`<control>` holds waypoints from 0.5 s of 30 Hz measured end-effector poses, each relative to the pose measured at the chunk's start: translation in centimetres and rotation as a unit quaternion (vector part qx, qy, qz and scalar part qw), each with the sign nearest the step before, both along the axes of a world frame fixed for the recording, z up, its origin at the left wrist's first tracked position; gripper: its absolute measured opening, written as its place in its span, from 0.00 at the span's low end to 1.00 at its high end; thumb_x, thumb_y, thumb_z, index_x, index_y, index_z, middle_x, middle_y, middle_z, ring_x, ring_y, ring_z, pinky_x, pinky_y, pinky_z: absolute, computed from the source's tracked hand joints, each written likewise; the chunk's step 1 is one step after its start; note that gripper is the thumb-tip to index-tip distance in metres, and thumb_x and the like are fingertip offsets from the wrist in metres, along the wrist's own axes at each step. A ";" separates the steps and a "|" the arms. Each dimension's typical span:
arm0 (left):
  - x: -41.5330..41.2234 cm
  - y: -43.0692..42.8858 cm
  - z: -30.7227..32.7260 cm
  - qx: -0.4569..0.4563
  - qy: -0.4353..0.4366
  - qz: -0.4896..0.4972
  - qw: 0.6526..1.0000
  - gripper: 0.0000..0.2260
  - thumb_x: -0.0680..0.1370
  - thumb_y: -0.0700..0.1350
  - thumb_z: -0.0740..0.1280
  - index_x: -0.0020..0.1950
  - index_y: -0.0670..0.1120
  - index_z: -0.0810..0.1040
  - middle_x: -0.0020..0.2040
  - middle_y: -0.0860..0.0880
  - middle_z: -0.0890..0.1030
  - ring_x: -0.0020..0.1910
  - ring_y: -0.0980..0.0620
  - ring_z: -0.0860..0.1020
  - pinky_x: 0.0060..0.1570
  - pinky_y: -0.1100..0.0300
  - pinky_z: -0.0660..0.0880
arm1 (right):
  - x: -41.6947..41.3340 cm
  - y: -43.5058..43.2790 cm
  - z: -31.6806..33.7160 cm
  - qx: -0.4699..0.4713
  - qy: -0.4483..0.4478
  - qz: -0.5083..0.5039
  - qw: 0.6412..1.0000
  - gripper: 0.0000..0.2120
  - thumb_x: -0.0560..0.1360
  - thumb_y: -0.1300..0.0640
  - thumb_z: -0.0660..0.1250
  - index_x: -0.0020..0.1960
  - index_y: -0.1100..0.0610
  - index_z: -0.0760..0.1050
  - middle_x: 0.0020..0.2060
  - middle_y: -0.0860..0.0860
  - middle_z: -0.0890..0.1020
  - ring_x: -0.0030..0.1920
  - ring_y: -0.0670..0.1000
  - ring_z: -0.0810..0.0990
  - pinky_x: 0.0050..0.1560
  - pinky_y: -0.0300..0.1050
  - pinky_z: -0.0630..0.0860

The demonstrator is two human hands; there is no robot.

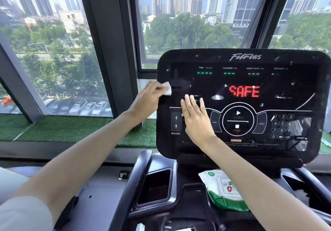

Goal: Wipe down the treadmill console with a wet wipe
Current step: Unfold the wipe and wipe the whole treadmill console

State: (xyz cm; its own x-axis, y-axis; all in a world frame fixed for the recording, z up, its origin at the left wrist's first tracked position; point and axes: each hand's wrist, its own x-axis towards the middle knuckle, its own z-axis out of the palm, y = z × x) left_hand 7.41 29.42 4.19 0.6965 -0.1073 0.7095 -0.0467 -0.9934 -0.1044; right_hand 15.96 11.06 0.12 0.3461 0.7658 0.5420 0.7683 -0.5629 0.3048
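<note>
Treadmill console (197, 59) upright ahead, its left edge under wet wipe (167, 88). Left hand (148, 98) pinches wipe, small wad at fingertips. Right hand (196, 119) flat, fingers straight, just right of grip, bracing panel. Best: sweep rightward from grip in overlapping rows, light pressure over buttons.

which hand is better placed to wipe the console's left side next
Left. The left hand pinches the wet wipe at the left edge of the console; the right hand lies flat on it, fingers straight.
</note>
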 end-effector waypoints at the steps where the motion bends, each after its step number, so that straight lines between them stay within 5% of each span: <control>1: 0.2 -0.6 0.3 -0.012 -0.010 -0.007 1.000 0.12 0.76 0.31 0.61 0.57 0.37 0.78 0.49 0.43 0.76 0.50 0.50 0.70 0.48 0.51 0.77 | 0.0 0.0 0.0 0.004 0.001 0.000 1.000 0.30 0.67 0.66 0.62 0.70 0.68 0.64 0.69 0.64 0.67 0.70 0.62 0.65 0.69 0.63 0.60; 4: 0.0 -0.5 0.6 0.126 0.040 -0.068 0.989 0.14 0.73 0.27 0.64 0.57 0.35 0.77 0.47 0.42 0.76 0.47 0.47 0.72 0.41 0.53 0.78 | -0.1 0.1 -0.1 0.003 0.004 0.003 1.000 0.31 0.67 0.66 0.61 0.69 0.68 0.64 0.69 0.64 0.67 0.70 0.62 0.65 0.69 0.62 0.61; 7: 0.7 0.2 1.7 -0.016 -0.038 -0.006 0.999 0.19 0.70 0.24 0.64 0.59 0.35 0.76 0.49 0.44 0.72 0.48 0.47 0.70 0.39 0.49 0.78 | 0.0 0.1 -0.1 -0.004 0.000 -0.002 1.000 0.31 0.67 0.65 0.63 0.70 0.67 0.62 0.69 0.64 0.66 0.71 0.62 0.64 0.69 0.61 0.61; 10: 0.9 -0.3 1.6 0.130 0.002 -0.036 0.991 0.17 0.70 0.24 0.65 0.58 0.34 0.76 0.48 0.42 0.76 0.47 0.47 0.69 0.39 0.51 0.78 | 0.0 0.1 -0.1 -0.005 -0.003 -0.013 1.000 0.30 0.69 0.65 0.62 0.71 0.67 0.62 0.70 0.64 0.65 0.71 0.62 0.63 0.69 0.61 0.61; 15: 1.6 0.5 1.5 0.004 -0.056 -0.004 0.998 0.21 0.70 0.24 0.64 0.61 0.36 0.74 0.50 0.46 0.71 0.48 0.47 0.69 0.39 0.50 0.78 | 0.1 0.2 -0.2 0.024 0.006 0.004 1.000 0.31 0.66 0.66 0.62 0.69 0.67 0.65 0.68 0.64 0.68 0.70 0.61 0.65 0.67 0.61 0.64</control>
